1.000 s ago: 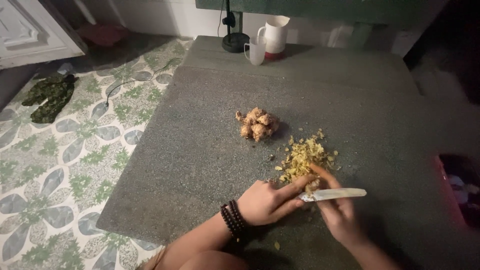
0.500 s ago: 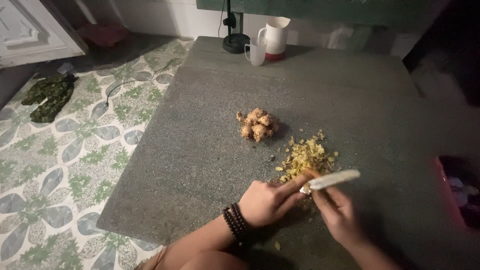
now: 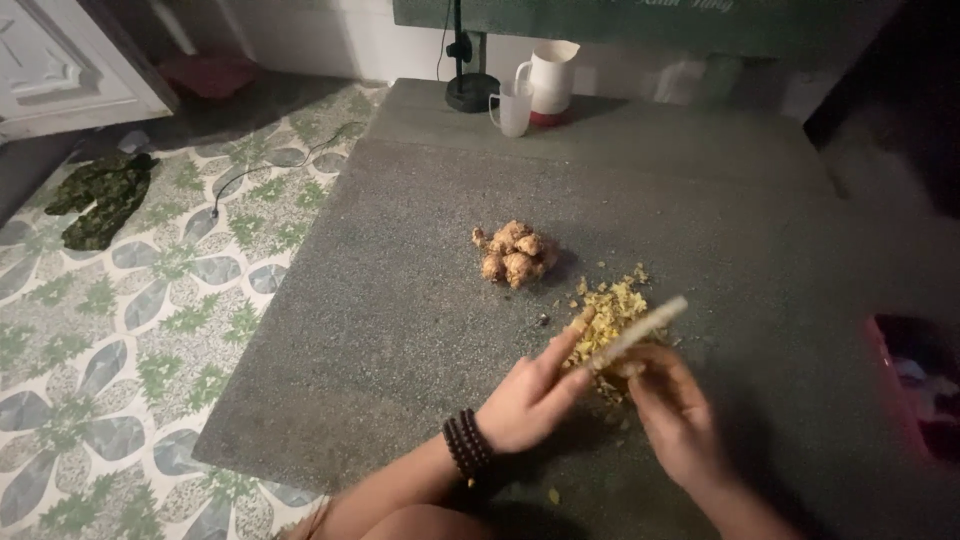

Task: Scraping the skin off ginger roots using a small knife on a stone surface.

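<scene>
A grey speckled tabletop (image 3: 400, 300) stands over a floor (image 3: 120, 330) of leaf-patterned tiles, with a white jug (image 3: 552, 78) and a cup (image 3: 513, 107) at its far edge. My right hand (image 3: 675, 415) is closed around a knife (image 3: 635, 333), its pale blade slanting up across a chopped yellow pile (image 3: 610, 310). My left hand (image 3: 530, 400), fingers loosely curled and holding nothing I can make out, touches the pile's near edge beside the blade. A knobbly root (image 3: 515, 253) lies just beyond the pile.
</scene>
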